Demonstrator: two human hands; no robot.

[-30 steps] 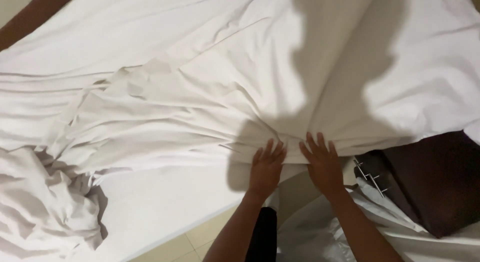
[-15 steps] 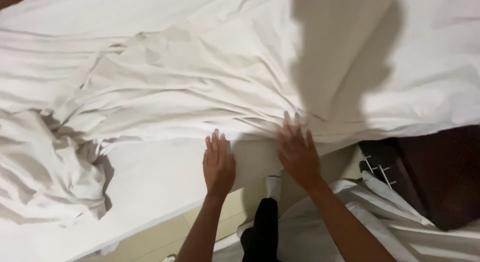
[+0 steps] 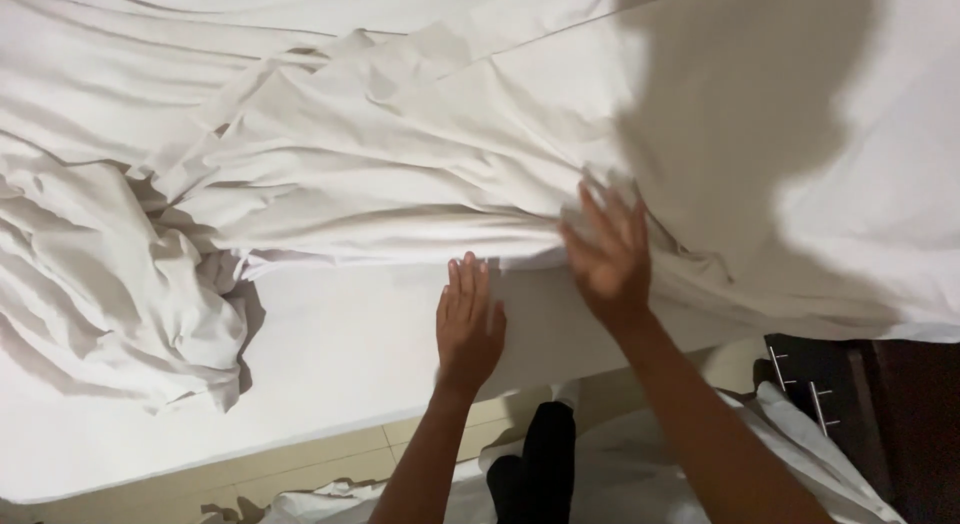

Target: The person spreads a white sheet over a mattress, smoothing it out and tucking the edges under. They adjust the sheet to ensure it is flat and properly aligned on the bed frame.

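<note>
**Asker:** Head view first: what filled it, starting with the biggest thing?

**Watcher:** The mattress point(image 3: 330, 384), bare and white, ran across the lower half, its near edge slanting from nine o'clock up toward three. Over its far part lay the white sheet point(image 3: 400, 154), rumpled, its long folds running roughly from nine to three o'clock. A loose heap of the same cloth point(image 3: 110, 284) hung over the edge at nine o'clock.

**Asker:** And how did the sheet lie from the hands?

**Watcher:** Its near hem ran just at twelve o'clock of the left hand point(image 3: 468, 324), close to the fingertips but, as far as I could tell, apart from them. That hand lay flat and open, palm down on the bare mattress, gripping nothing. The right hand point(image 3: 610, 254) was the nearer one: it was open too, fingers spread and blurred, at the hem itself, where the folds bunched. Whether it pinched any cloth I could not tell.

**Asker:** Anything around them or in the way?

**Watcher:** Nothing lay between hands and hem. A dark shadow point(image 3: 750, 134) covered the sheet at one o'clock. Down at five o'clock stood dark furniture with metal handles point(image 3: 800, 384), well apart, and tiled floor point(image 3: 300, 459) showed at six.
</note>
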